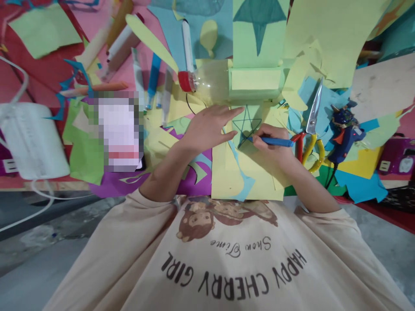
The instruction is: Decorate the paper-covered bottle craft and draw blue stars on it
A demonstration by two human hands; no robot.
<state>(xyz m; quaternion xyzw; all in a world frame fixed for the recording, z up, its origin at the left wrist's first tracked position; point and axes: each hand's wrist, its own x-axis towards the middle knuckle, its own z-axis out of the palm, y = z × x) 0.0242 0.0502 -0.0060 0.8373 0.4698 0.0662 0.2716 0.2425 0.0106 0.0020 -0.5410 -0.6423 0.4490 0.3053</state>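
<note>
My right hand (270, 138) grips a blue marker (277, 141), its tip at the lower left of a star outline (247, 121) drawn on pale green paper. A patch of the star near the tip is coloured in. My left hand (210, 125) rests at the paper's left side, index finger stretched toward the star's top point and thumb apart, holding nothing. Just beyond the drawing lies a clear plastic bottle (212, 80) with a red cap (186, 81), on its side. Pale green paper (256, 80) covers its right part.
Red-and-yellow-handled scissors (313, 125) lie right of my right hand, near a dark blue corded tool (343, 138). Several markers (154, 77) are scattered at upper left. Farther left are a blurred-out rectangle (119, 129) and a white corded device (34, 140). Paper scraps cover the table.
</note>
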